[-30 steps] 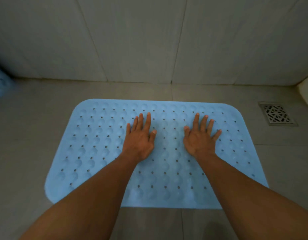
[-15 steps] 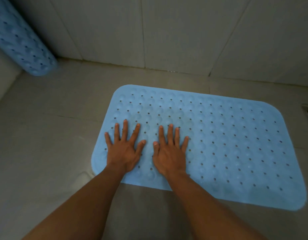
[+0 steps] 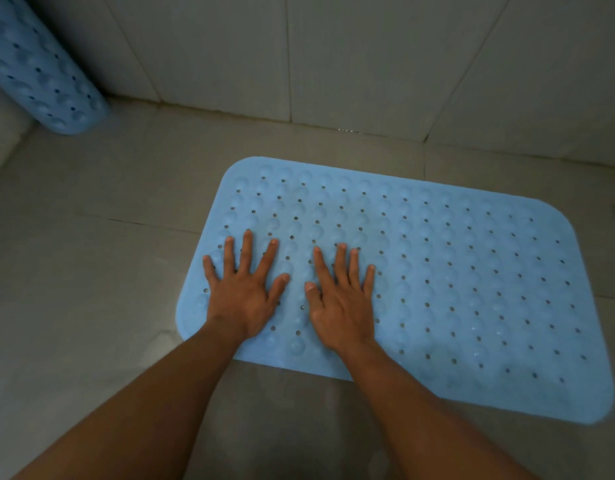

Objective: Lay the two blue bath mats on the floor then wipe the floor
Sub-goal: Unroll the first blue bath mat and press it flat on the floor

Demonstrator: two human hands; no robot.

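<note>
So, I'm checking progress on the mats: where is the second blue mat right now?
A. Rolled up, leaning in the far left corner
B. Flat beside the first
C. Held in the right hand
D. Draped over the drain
A: the rolled mat leans in the corner, while both hands press the flat mat.

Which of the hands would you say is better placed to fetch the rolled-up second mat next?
The left hand, probably. The rolled mat leans in the far left corner, and the left hand rests nearest the flat mat's left edge. The right hand lies further right and would have to cross over.
</note>
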